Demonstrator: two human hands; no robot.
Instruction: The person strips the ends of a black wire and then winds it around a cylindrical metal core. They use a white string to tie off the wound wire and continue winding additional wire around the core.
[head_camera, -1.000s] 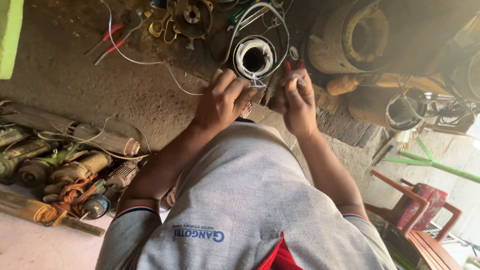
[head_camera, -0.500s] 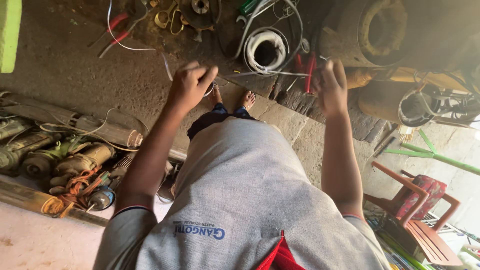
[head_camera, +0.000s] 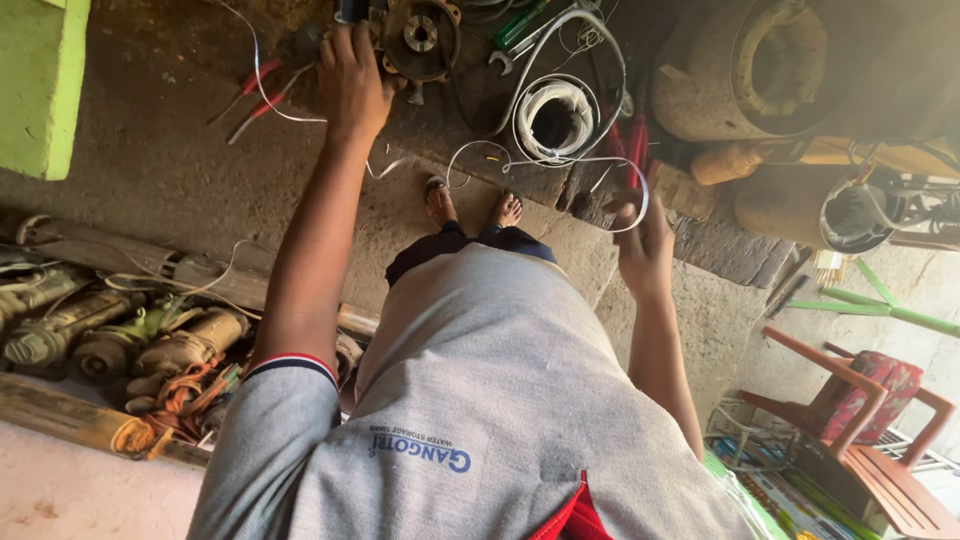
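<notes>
My left hand (head_camera: 352, 85) is stretched far forward. Its fingertips rest on a dark part (head_camera: 353, 10) beside a round metal motor piece (head_camera: 420, 38), and its back hides the grip. A thin white wire (head_camera: 262, 95) trails past that hand. My right hand (head_camera: 645, 245) is raised nearer my body, fingers closed on a loop of white wire (head_camera: 600, 165). That loop leads up to a white wire coil (head_camera: 553, 115) on the stone ledge. Red-handled tools (head_camera: 635, 150) stand just above my right hand. My feet (head_camera: 470, 205) show between my arms.
Red-handled tools (head_camera: 250, 98) lie on the ground at the left. Old motors and pump parts (head_camera: 110, 345) are piled at the lower left. A large rusty motor housing (head_camera: 760, 70) sits at the upper right, a red wooden chair (head_camera: 860, 420) at the lower right, a green block (head_camera: 40, 85) at the far left.
My left hand has gone further forward, from the loose wire to the dark part by the round motor piece. My right hand has come back toward me with the wire loop.
</notes>
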